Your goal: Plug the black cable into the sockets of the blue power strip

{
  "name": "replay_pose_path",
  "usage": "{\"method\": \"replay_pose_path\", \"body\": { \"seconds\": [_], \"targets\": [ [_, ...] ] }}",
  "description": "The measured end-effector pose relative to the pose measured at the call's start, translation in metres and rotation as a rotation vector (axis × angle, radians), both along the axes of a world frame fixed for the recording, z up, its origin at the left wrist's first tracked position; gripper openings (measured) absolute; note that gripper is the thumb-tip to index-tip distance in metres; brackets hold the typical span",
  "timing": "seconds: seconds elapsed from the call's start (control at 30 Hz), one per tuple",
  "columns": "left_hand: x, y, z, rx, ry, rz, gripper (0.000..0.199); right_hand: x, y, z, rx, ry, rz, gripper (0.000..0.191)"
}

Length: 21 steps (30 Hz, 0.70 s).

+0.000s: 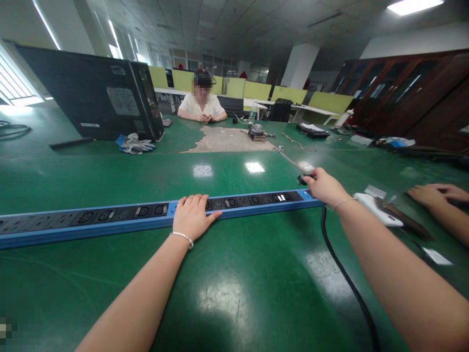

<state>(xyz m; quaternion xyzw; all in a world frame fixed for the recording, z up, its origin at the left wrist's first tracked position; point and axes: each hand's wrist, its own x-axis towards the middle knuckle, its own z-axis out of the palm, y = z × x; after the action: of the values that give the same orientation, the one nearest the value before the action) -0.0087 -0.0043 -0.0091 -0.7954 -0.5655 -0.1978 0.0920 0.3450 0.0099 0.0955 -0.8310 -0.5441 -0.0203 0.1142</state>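
While left hand [193,215] lies outstretched over power strip [150,213], right hand [325,187] pinches plug [303,179], fingers [318,172] curled

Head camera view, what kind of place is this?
Most likely an office: behind the green table stand yellow dividers along desks and a black chair, with wooden cabinets at the right.

No text can be read (too small and blurred), neither on the computer case [91,93]'s pale label [122,101] nor the power strip [154,223].
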Motion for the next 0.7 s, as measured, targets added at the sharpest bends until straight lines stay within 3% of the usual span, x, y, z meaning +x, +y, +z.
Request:
{"method": "replay_pose_path", "body": {
  "seconds": [0.13,0.27,0.7],
  "targets": [
    [0.0,0.0,0.0,-0.001,0.0,0.008,0.062,0.02,0.0,-0.026,-0.075,-0.001,-0.035,0.035],
    [0.0,0.0,0.0,0.0,-0.006,0.006,0.062,0.021,0.001,-0.04,-0.141,-0.01,-0.026,0.036],
    [0.0,-0.001,0.001,-0.011,-0.016,0.001,0.063,0.008,0.015,-0.037,-0.288,-0.059,-0.016,0.041]
  ]
}}
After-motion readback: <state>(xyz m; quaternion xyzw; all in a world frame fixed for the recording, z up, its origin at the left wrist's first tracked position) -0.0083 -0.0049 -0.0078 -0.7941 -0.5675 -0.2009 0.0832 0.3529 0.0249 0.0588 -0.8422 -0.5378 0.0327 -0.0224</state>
